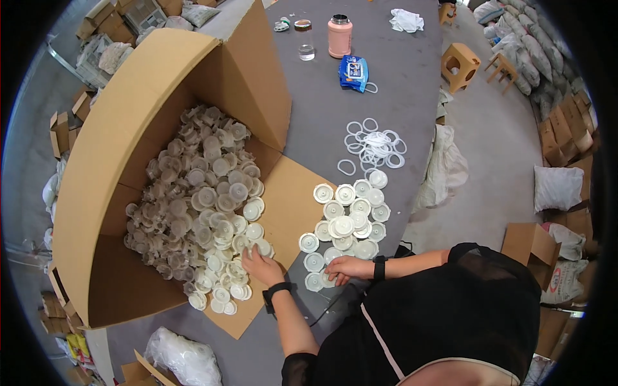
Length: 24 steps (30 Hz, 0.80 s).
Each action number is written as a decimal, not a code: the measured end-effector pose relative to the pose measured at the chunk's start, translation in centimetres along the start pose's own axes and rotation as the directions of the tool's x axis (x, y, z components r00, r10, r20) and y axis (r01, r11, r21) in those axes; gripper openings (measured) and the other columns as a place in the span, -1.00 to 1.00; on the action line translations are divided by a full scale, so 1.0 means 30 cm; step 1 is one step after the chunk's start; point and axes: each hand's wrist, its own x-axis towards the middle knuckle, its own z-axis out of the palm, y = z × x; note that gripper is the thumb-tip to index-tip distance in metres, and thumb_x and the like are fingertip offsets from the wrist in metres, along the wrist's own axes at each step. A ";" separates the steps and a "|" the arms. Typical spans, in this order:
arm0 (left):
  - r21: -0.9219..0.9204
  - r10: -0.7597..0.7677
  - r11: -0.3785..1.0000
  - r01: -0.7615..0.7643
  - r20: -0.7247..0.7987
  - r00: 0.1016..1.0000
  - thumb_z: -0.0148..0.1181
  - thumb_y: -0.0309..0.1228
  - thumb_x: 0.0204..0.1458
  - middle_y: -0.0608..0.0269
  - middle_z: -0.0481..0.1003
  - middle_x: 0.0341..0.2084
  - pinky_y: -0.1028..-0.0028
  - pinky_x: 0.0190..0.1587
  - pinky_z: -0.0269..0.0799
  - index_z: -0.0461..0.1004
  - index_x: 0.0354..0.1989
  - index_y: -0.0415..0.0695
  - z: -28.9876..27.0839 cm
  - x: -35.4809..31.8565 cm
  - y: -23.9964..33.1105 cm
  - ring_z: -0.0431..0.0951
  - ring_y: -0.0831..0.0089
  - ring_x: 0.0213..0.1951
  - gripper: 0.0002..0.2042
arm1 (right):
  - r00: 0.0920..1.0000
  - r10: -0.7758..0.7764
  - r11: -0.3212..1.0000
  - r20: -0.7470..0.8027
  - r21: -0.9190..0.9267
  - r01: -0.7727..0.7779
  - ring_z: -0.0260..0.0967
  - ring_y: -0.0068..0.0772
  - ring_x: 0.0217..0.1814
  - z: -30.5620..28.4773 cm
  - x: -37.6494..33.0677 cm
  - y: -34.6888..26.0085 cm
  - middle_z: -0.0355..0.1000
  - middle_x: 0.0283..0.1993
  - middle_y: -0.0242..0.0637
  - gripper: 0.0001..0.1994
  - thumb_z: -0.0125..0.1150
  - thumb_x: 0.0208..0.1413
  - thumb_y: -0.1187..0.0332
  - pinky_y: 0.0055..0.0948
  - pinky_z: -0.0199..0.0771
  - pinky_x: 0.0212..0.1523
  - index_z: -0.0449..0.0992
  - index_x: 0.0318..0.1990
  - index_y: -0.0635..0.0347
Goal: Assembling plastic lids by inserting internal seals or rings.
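My left hand [259, 266] is at the near edge of a heap of white plastic caps [222, 228] spilling from a large cardboard box [212, 61] laid on its side. Its fingers are bent around a cap at the edge of the heap, partly hidden by the hand. Nearer my body, my right hand [351, 268] pinches the edge of a round white plastic cap [327, 279] on the grey table [309, 116]. Beyond it a group of similar caps [344, 225] lies in loose rows, a few stacked on others.
Thin white rings [380, 149] lie in a loose pile past the caps. Farther back are a blue packet [353, 72], a pink bottle [340, 36], a clear jar [304, 42] and a crumpled white tissue [406, 20]. A plastic bag [183, 357] sits at the near left.
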 end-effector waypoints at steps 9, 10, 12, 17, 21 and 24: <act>-0.341 -0.231 0.912 0.227 0.030 0.973 -0.11 -0.67 -0.13 -0.04 0.20 -0.19 0.27 -0.11 0.24 0.30 -0.17 -0.28 -0.005 -0.178 0.052 0.27 0.07 -0.14 -0.72 | 0.966 -0.257 0.964 0.019 -0.069 0.258 0.35 -0.58 -0.47 0.016 -0.005 -0.022 0.39 -0.36 -0.34 -0.73 -0.08 -0.01 0.27 -0.63 0.33 -0.51 0.38 -0.21 0.23; -0.356 -0.208 0.911 0.210 0.045 0.977 -0.11 -0.67 -0.13 -0.04 0.20 -0.19 0.27 -0.11 0.24 0.30 -0.17 -0.28 -0.016 -0.176 0.066 0.27 0.07 -0.14 -0.72 | 0.959 -0.282 0.958 0.014 -0.059 0.282 0.35 -0.58 -0.47 0.025 -0.004 -0.024 0.39 -0.36 -0.34 -0.74 -0.08 -0.01 0.27 -0.64 0.33 -0.51 0.38 -0.22 0.23; -0.069 -0.106 0.992 0.105 -0.012 0.994 -0.06 -0.65 -0.18 -0.02 0.21 -0.24 0.27 -0.17 0.25 0.27 -0.12 -0.25 -0.034 -0.144 0.072 0.31 0.06 -0.23 -0.65 | 0.949 -0.316 0.948 -0.005 -0.037 0.316 0.35 -0.58 -0.48 0.019 -0.020 -0.034 0.39 -0.36 -0.35 -0.74 -0.07 -0.02 0.28 -0.64 0.32 -0.51 0.39 -0.23 0.22; 0.041 -0.134 0.991 0.129 0.172 0.976 0.05 -0.58 -0.28 -0.05 0.26 -0.36 0.23 -0.26 0.23 0.27 -0.15 -0.24 -0.060 -0.064 0.028 0.31 0.04 -0.33 -0.61 | 0.944 -0.326 0.943 -0.044 0.047 0.328 0.35 -0.60 -0.48 -0.033 -0.078 -0.037 0.38 -0.38 -0.36 -0.75 -0.06 -0.01 0.27 -0.65 0.30 -0.53 0.39 -0.24 0.21; 0.156 -0.047 0.987 0.036 0.066 0.997 0.09 -0.54 -0.31 -0.04 0.30 -0.45 0.19 -0.27 0.21 0.30 -0.40 -0.29 -0.074 -0.057 -0.006 0.30 0.03 -0.33 -0.77 | 0.940 -0.340 0.932 -0.011 0.133 0.338 0.32 -0.61 -0.50 -0.090 -0.075 0.000 0.36 -0.36 -0.37 -0.74 -0.05 0.01 0.26 -0.65 0.30 -0.53 0.36 -0.18 0.18; -0.146 -0.134 0.977 0.153 0.133 0.982 0.14 -0.54 -0.25 0.08 0.37 -0.46 0.36 -0.32 0.27 0.33 -0.34 -0.29 -0.048 -0.055 0.082 0.37 0.26 -0.39 -0.76 | 0.892 -0.445 0.884 -0.078 0.120 0.452 0.32 -0.59 -0.49 -0.115 -0.088 -0.015 0.35 -0.29 -0.34 -0.69 -0.03 0.02 0.21 -0.62 0.32 -0.50 0.32 -0.13 0.18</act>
